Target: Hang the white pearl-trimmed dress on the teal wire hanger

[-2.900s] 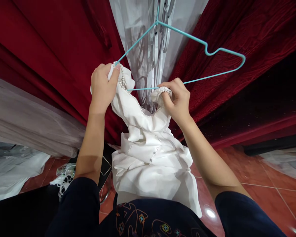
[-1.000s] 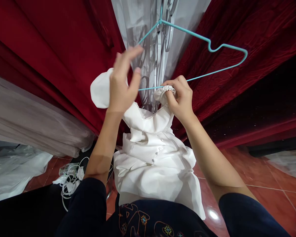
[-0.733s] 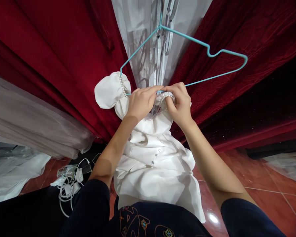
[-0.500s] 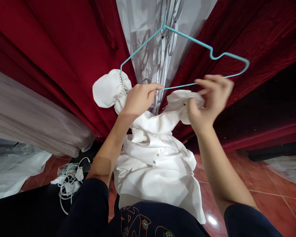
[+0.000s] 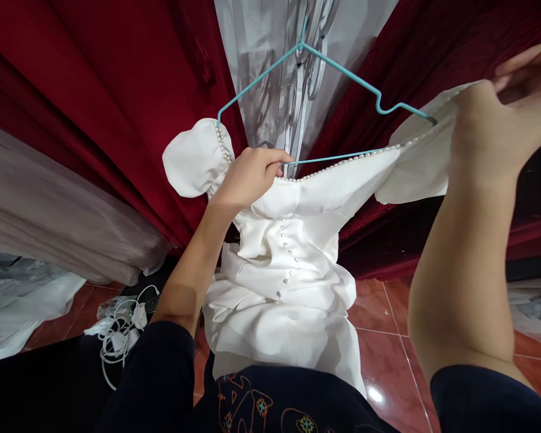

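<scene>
A white dress (image 5: 284, 282) with pearl trim along its neckline and a row of small buttons hangs in front of me on a teal wire hanger (image 5: 342, 72). Its left puff sleeve (image 5: 192, 159) sits over the hanger's left end. My left hand (image 5: 247, 177) is closed on the hanger's bottom bar at the middle of the neckline. At the far right my right hand (image 5: 500, 114) pinches the right sleeve (image 5: 421, 165) and holds it stretched over the hanger's right end.
Dark red curtains (image 5: 94, 90) hang on both sides of a sheer white panel (image 5: 261, 60). A grey fabric (image 5: 49, 228) drapes at the left. White cables (image 5: 121, 337) and white plastic lie on the red tiled floor (image 5: 388, 313).
My left hand let go of the left sleeve and moved to the hanger's bottom bar. My right hand pulled the right sleeve far out to the right, up to the hanger's end.
</scene>
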`<state>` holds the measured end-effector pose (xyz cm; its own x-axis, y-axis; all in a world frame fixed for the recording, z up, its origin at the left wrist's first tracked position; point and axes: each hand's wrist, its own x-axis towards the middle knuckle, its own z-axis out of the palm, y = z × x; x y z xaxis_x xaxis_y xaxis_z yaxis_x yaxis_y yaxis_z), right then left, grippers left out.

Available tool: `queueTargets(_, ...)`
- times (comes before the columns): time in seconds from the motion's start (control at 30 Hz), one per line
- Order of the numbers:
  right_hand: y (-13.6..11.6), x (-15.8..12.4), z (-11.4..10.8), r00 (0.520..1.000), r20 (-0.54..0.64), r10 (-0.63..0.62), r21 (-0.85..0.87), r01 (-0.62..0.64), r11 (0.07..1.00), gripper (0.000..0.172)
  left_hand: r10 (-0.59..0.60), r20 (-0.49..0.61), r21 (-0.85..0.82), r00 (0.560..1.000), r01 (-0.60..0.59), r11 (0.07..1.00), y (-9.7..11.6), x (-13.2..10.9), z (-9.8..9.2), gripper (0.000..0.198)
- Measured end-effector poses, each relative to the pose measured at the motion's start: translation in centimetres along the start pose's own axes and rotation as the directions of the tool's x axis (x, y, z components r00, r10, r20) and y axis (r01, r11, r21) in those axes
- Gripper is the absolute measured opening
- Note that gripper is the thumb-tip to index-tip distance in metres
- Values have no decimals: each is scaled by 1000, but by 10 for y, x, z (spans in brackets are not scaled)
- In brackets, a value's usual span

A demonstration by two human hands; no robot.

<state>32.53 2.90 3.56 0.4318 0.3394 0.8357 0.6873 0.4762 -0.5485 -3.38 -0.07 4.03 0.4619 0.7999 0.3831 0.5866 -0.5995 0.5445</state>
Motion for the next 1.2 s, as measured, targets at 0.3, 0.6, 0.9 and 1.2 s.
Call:
queueTargets(0.3, -67, 0, 42, 981, 185, -53, -87, 70, 994, 21, -13, -25, 21, 1000, 14, 1000, -5, -5, -3, 46)
queueTargets(0.6, -85, -16, -2, 932, 349, 104, -177, -43, 983, 30, -42, -19, 16, 999, 42, 999, 0, -5, 0, 50)
queueTargets(0.9, -108, 10, 59, 953, 281, 117, -14, -118, 993, 41, -31, 48, 29, 998, 30, 999, 1, -3, -2, 47)
queueTargets(1.2, -99, -28, 57, 872, 453, 186, -167, -122, 978, 21, -38, 4, 189, 999, 37, 981, -2, -4, 0, 44)
